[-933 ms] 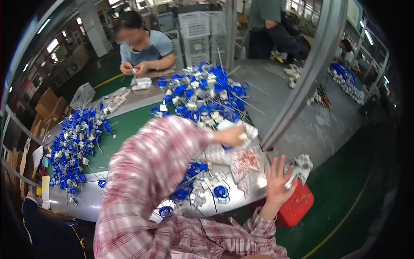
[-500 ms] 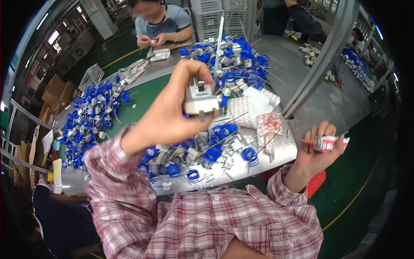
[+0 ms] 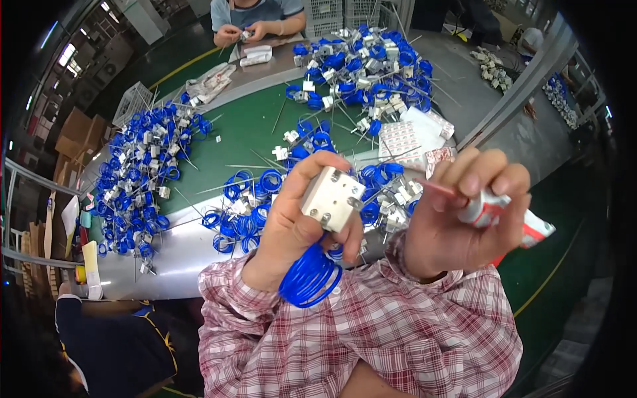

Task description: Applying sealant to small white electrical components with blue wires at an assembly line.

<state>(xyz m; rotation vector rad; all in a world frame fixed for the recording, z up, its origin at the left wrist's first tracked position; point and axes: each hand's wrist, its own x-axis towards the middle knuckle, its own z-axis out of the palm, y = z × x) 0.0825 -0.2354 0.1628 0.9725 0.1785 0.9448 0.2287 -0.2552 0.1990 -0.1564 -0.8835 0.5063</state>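
Note:
My left hand point(image 3: 282, 225) is closed around a capillary thermostat point(image 3: 335, 199), its white block turned up with several metal terminals showing. Below the palm hangs its blue coil point(image 3: 310, 277). A short gap to the right, my right hand point(image 3: 458, 222) is closed round a red-and-white squeeze tube point(image 3: 536, 229). From between those fingers a reddish pointed tip point(image 3: 441, 192) sticks out toward the block; whether it belongs to the tube I cannot tell. Under both hands, more thermostats point(image 3: 245, 222) with blue coils and thin rods lie on the metal table edge.
Large heaps of similar thermostats lie at the left point(image 3: 136, 172) and far right point(image 3: 371, 66) of the green-topped bench point(image 3: 232, 142). Printed sheets point(image 3: 401, 142) lie beyond my right hand. A slanted metal post point(image 3: 524, 86) rises at the right. Across the bench a person point(image 3: 255, 23) handles a small part.
My left hand has come down and nearer, turning the thermostat so its white face shows. My right hand has moved up and left toward it with the tube. The view has shifted.

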